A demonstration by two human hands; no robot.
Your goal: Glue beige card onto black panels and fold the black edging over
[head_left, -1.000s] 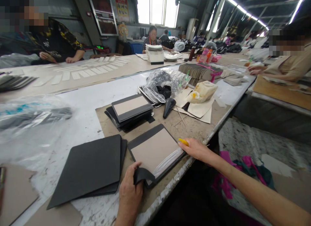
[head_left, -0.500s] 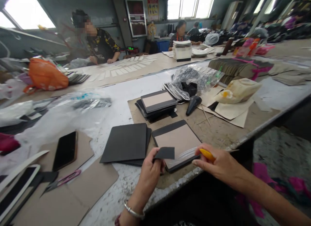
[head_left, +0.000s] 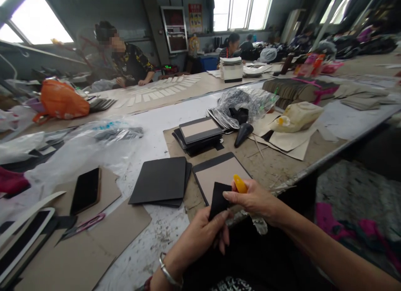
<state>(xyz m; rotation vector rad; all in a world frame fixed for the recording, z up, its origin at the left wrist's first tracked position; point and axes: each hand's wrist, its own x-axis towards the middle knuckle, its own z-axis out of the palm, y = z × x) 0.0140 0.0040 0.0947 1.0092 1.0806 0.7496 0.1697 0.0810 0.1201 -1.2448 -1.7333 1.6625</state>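
My left hand is closed on the lower end of a small black piece of sheet material. My right hand is wrapped round a tool with a yellow handle, and its thumb and fingers meet the upper right edge of the black piece. The tool's working end is not clear behind the hand. Just beyond both hands lies a dark panel with a beige face, partly covered by them. Left of it, larger black sheets lie overlapped on the table.
A stack of black-and-beige panels, a dark pointed object and a cream plastic container stand further back. Toward the left lie a phone and pink-handled snips. Across the table a person works beside pale strips.
My right hand has moved left from the panel's right edge to my left hand. The black piece is now tilted upright between both hands, nearer my body.
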